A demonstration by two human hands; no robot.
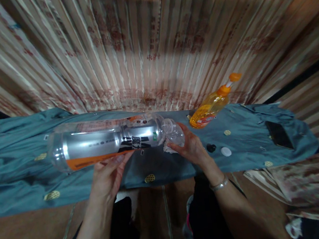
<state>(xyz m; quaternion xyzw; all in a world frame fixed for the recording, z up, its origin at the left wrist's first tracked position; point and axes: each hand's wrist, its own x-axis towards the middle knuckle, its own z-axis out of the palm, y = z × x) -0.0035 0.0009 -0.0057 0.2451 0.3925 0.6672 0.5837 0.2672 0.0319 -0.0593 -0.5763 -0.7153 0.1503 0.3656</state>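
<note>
Pleated, red-patterned curtain [138, 51] behind a narrow, cloth-covered bench [190, 166], seen from the head camera. Stretched sideways over the bench, a large clear bottle [105, 139] wrapped in silver and orange, base to the left and neck to the right. Clamped on the near lower side, the fingers of the left hand [110, 177], apparently to bear and steady the long body. Closed around a small clear plastic piece [177, 133] at the neck end, the fingers of the right hand [193, 145], probably to keep piece and neck in line; contact between the two too blurred to confirm. Upright toward the back, a bottle of orange liquid [208, 110], presumably clear of both arms. Farther right, a small black item [211, 147], a white disc [226, 151] and a dark phone [279, 134], seemingly set aside.
</note>
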